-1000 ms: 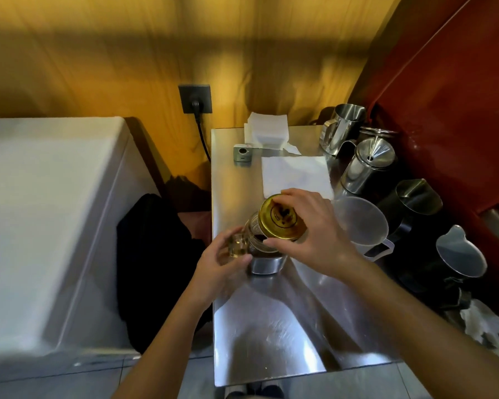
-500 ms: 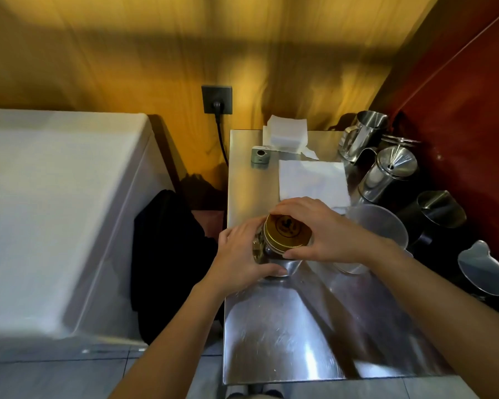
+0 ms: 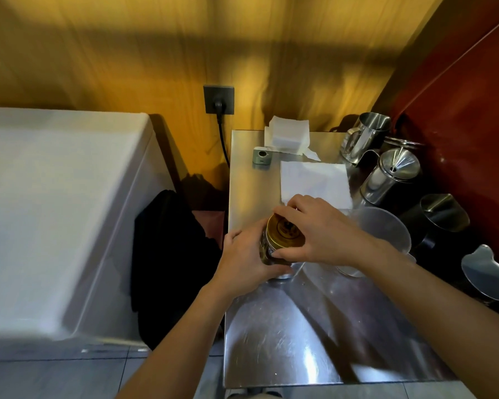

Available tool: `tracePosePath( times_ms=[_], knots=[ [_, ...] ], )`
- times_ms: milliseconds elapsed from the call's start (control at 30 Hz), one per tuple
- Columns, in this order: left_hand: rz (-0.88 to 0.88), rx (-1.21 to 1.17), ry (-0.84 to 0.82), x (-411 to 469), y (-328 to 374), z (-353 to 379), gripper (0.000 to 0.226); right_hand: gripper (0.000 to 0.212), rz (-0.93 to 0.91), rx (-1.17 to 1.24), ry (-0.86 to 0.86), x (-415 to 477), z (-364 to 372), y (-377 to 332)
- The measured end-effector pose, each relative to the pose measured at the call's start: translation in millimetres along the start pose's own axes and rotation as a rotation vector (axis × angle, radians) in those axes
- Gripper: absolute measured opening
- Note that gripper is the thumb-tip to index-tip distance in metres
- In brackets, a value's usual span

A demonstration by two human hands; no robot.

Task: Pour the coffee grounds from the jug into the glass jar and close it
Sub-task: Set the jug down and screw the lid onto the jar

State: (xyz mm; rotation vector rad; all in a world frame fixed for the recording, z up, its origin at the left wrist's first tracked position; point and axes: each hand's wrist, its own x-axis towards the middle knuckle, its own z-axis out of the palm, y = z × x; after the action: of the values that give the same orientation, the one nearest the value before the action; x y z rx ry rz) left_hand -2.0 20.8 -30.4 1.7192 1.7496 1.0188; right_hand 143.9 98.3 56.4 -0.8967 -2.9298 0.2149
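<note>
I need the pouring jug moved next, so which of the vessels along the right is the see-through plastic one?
The clear plastic jug, directly behind the right hand; the other vessels are metal or dark.

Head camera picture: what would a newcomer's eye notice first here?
First, the two hands at the centre of the shiny steel table: the left hand grips the glass jar while the right hand holds its round gold lid. Next, the row of steel pitchers along the table's right side.
</note>
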Motion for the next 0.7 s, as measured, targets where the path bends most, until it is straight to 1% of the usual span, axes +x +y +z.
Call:
tracePosePath(
  times_ms=[67,133,200,267,333,400,467,600,700],
  knots=[
    [-0.018,0.033,0.046,-3,4,5,0.072,0.068,0.077,-0.035,0.069,-2,7,-5],
    [-0.06,0.062,0.134,-7,9,13,0.072,0.067,0.151,-0.04,0.157,-4,16,-10],
    [-0.095,0.07,0.209,-11,13,20,0.069,0.065,0.2,0.031,0.214,-6,23,-14],
    [-0.107,0.071,0.228,-12,14,22,0.066,0.063,0.193,0.142,0.22,-7,23,-13],
    [-0.098,0.057,0.198,-10,12,19,0.067,0.063,0.141,0.266,0.165,-6,17,-5],
    [-0.077,0.039,0.153,-7,9,15,0.071,0.066,0.072,0.369,0.046,-6,9,5],
    [-0.062,0.029,0.105,-5,6,12,0.075,0.067,0.008,0.423,-0.065,-5,0,11],
    [-0.062,0.013,0.051,-2,4,10,0.079,0.071,-0.092,0.407,-0.154,1,-10,17],
    [-0.063,0.017,0.033,-1,5,8,0.079,0.071,-0.112,0.392,-0.174,5,-14,20]
  ],
)
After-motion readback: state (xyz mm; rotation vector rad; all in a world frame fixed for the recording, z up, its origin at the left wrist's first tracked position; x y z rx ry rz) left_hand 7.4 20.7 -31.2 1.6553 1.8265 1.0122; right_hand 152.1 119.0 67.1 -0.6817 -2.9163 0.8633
